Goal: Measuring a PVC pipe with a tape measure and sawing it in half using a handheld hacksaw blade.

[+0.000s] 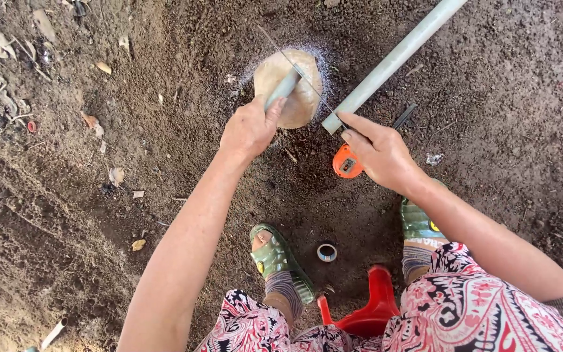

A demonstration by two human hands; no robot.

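Down on the bare dirt ground (pixel 66 215), the left hand (pixel 249 127) is closed around a short grey pipe piece (pixel 283 89), holding it against the top of a rounded tan stone (pixel 301 101) that sits half sunk in the soil. A thin hacksaw blade (pixel 298 68) lies slanted across that short piece and the stone (pale dust rings the stone's far edge). The right hand (pixel 379 153) rests with its fingers extended forward, the fingertips touching the cut end of a long grey pipe (pixel 392 62) that runs up and away to the top right; I cannot tell whether this hand also grips anything underneath. Just beside the right hand, on its inner side, an orange tape measure (pixel 345 163) lies on the soil, partly tucked under the palm. Nearer the body, two feet in green sandals (pixel 280 261) and striped socks stand apart, with a small roll of tape (pixel 326 252) on the dirt between them. A red plastic stool (pixel 369 309) shows below, between knees covered in red patterned fabric. Dry leaves and bits of litter are scattered off to the left.
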